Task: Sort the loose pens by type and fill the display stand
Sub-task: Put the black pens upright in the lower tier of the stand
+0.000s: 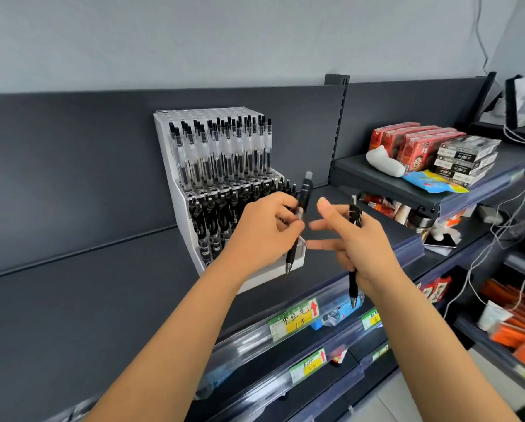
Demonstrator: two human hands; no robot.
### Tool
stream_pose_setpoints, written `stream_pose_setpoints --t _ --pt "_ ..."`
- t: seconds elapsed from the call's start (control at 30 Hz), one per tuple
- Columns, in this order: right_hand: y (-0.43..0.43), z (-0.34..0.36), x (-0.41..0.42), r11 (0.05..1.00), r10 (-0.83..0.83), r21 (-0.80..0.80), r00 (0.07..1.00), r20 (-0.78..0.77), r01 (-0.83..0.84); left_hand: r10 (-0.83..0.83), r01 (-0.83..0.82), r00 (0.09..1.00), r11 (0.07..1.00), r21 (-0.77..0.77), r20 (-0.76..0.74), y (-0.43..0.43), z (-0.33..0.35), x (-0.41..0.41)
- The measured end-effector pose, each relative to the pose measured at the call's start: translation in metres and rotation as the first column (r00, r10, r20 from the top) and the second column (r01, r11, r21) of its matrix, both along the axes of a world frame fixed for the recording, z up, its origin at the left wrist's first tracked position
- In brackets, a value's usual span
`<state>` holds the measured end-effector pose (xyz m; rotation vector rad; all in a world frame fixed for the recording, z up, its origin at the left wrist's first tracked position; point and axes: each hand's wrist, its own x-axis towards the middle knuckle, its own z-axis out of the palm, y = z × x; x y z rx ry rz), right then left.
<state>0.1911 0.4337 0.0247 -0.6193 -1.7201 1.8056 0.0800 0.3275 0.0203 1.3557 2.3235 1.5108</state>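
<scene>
Head view. White tiered plastic display stand [184,217] on dark grey metal shelf [72,300]. Clear-barrel pens [224,150] upright in upper tier, black-barrel pens [212,223] in lower tier. Left hand [264,229], fingers curled, grips black pen with translucent end [304,193] in front of lower tier. Right hand [367,248] holds black click pen [352,284] upright in curled outer fingers; index and middle fingers extended.
</scene>
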Motion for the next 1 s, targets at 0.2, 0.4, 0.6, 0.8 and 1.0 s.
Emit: stream_pose_setpoints --t 0.2,0.4,0.6,0.8,1.0 --pt "-0.007 -0.014 -0.003 0.976 0.186 0.107 0.981 0.051 -0.190 -0.038 0.010 0.993 0.971 0.237 0.111 -0.002 -0.003 0.008" --pt "0.002 -0.029 -0.015 0.901 0.126 0.410 0.990 0.063 -0.140 0.060 -0.093 0.990 0.958 0.271 0.130 -0.005 -0.003 0.001" --pt "0.015 -0.032 -0.016 0.953 -0.162 0.284 0.969 0.185 0.105 0.186 -0.184 0.982 0.955 0.232 0.012 0.000 -0.015 -0.011" --pt "0.019 -0.035 -0.010 0.954 -0.128 -0.278 0.991 -0.035 0.113 0.249 -0.229 0.959 0.963 0.145 -0.138 0.012 -0.036 -0.018" --pt "0.021 -0.032 -0.011 0.970 -0.210 -0.152 0.969 -0.130 0.190 0.258 -0.282 0.949 0.951 -0.125 -0.182 0.022 -0.046 -0.022"
